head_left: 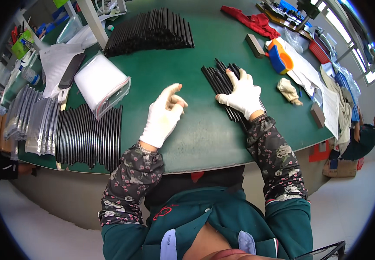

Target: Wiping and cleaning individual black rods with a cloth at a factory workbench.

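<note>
Both my hands wear white gloves with bare fingertips. My right hand (242,94) lies spread over a small bunch of thin black rods (214,81) on the green table, its fingers resting on top of them. To the left, my left hand (163,116) hovers over the bare tabletop with fingers apart and nothing in it. Beyond it, at the back, a large pile of black rods (152,32) is stacked. At the left front edge a flat row of black rods (90,135) lies side by side, beside several rods in clear bags (42,125).
A stack of white plastic bags (100,82) and papers lie left of my left hand. On the right are a blue-and-orange tape dispenser (280,56), a grey block (255,46), a crumpled glove (288,91) and a brown block (317,115). A red cloth (252,21) lies far back.
</note>
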Tool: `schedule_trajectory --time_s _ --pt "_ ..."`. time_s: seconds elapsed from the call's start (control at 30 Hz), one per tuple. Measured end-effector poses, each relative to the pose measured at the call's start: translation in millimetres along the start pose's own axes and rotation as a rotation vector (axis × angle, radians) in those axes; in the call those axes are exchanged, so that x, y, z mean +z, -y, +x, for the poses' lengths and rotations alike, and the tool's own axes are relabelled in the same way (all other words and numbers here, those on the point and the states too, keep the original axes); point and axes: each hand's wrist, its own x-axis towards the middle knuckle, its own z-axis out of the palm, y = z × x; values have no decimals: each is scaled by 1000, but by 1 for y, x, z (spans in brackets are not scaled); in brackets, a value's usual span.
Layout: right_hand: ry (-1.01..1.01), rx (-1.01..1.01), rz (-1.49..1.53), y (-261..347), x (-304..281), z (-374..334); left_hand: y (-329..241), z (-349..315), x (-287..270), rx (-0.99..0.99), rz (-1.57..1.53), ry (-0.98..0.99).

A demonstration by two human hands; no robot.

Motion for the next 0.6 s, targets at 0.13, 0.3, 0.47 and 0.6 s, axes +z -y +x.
schedule_trajectory --time_s 0.13,0.3,0.47,0.6 --pt "1 -22 37 15 -1 -37 0 -8 14 178 460 40" --pt "-10 -78 103 16 0 -61 -4 -16 36 555 960 156" --pt "129 -254 827 -18 -2 -76 -1 -22 34 529 1194 263" --pt "-84 -471 462 -26 -1 -80 -13 -19 37 452 1313 391"
